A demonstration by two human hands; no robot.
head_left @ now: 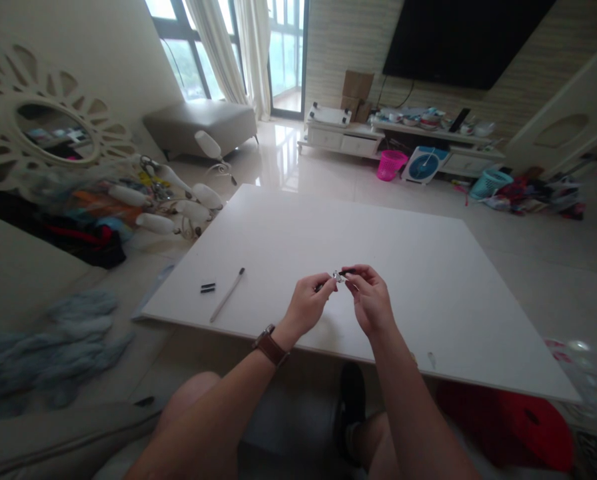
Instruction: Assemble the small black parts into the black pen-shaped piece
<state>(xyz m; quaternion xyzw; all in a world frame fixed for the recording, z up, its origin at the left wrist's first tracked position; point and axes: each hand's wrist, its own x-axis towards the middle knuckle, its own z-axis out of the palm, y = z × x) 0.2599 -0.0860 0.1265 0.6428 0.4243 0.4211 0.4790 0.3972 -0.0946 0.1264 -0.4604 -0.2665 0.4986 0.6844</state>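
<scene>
Left hand (309, 301), fingers closed, pinches a small, shiny silver piece (337, 276) above the white rectangular table (443, 307). Right hand (371, 300), thumb against fingertips, grips a small, slim black piece (348, 271) beside it; contact between pieces cannot be determined.

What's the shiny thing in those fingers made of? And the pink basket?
The shiny piece between left hand and right hand: maybe polished metal, since it glints, though plastic is possible. The pink basket: probably smooth plastic, from its bright colour and many holes.
</scene>
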